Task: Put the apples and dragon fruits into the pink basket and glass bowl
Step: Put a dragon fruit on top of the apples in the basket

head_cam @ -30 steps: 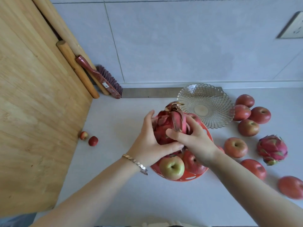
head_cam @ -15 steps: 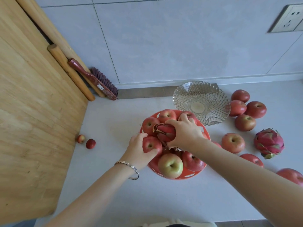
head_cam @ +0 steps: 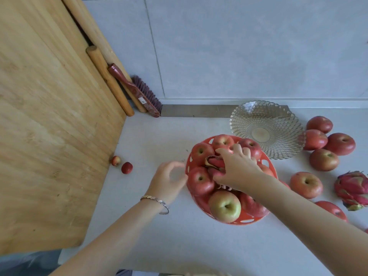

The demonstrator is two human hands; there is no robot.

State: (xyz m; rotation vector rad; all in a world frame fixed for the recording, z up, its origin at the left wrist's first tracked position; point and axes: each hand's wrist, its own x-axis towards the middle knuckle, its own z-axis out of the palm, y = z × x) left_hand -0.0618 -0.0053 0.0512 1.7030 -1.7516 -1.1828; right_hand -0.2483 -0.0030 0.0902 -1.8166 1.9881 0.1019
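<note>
A dragon fruit (head_cam: 216, 163) lies in the middle of the pink basket (head_cam: 247, 219), ringed by apples. The right hand (head_cam: 237, 166) lies over it, fingers wrapped around it. The left hand (head_cam: 169, 180) sits just left of the basket's rim, fingers loosely curled and holding nothing. The glass bowl (head_cam: 266, 128) stands at the far right of the basket. More apples and a second dragon fruit (head_cam: 352, 189) lie farther right.
</note>
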